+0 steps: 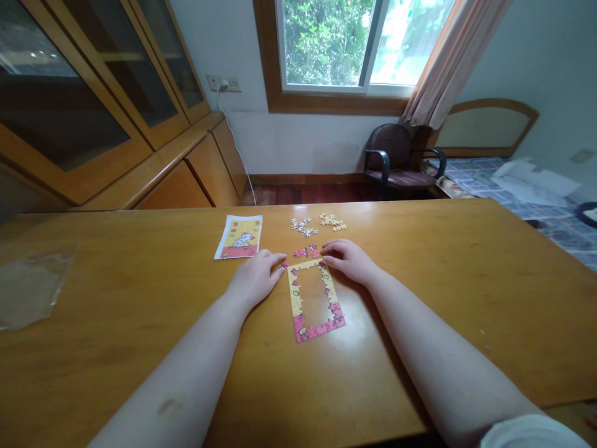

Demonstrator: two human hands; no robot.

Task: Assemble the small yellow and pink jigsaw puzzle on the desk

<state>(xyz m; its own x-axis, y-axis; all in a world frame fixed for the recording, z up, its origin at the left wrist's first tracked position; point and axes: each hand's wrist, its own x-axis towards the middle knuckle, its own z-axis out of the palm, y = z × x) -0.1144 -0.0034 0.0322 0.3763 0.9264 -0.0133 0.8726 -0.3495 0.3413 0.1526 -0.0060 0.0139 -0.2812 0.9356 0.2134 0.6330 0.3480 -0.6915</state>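
A rectangular jigsaw border (295,305), yellow above and pink below, lies assembled on the table around a bare middle. My left hand (255,278) is at its upper left corner, with a small pink puzzle piece (283,266) between thumb and forefinger. My right hand (351,260) rests by the upper right corner, fingers bent and a little apart, with nothing visible in them. Just beyond the border, between the hands, lies a cluster of pink pieces (306,251). Farther back are a heap of white patterned pieces (304,227) and a heap of yellow pieces (333,221).
A printed picture of a white animal (241,238) lies left of the pieces. A clear plastic bag (35,289) is at the wooden table's (186,249) left side. Beyond stand a cabinet (186,168), an armchair (396,155) and a bed (494,177).
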